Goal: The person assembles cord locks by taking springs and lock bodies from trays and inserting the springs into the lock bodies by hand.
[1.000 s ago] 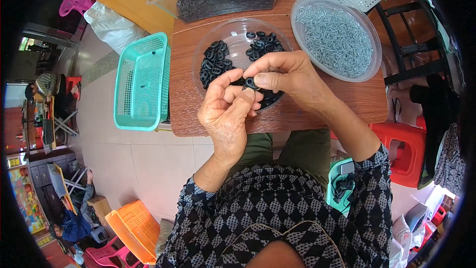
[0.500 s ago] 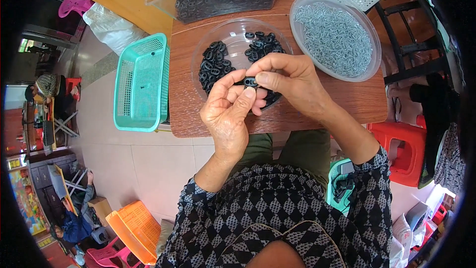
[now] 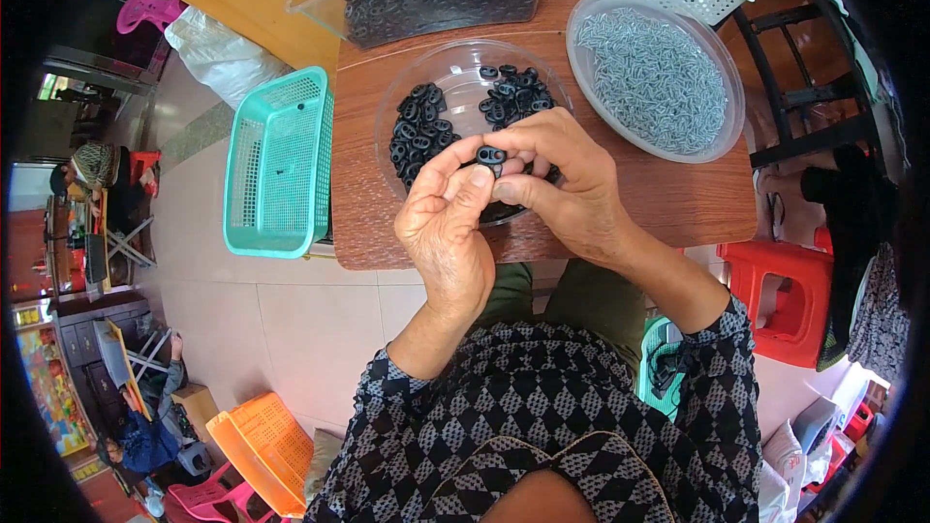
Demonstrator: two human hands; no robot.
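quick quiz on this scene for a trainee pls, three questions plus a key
1. True or false: the left hand pinches a small black part.
2. What colour are the small pieces in the round tub at the right of the tabletop? a) black b) silver c) red
3. Fill in: the mesh basket beside the tabletop's left edge is ____ in colour.

Key: 1. true; 2. b; 3. turquoise

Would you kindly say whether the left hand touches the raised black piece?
Touching: the head view shows the left hand pinching the black piece between thumb and forefinger.
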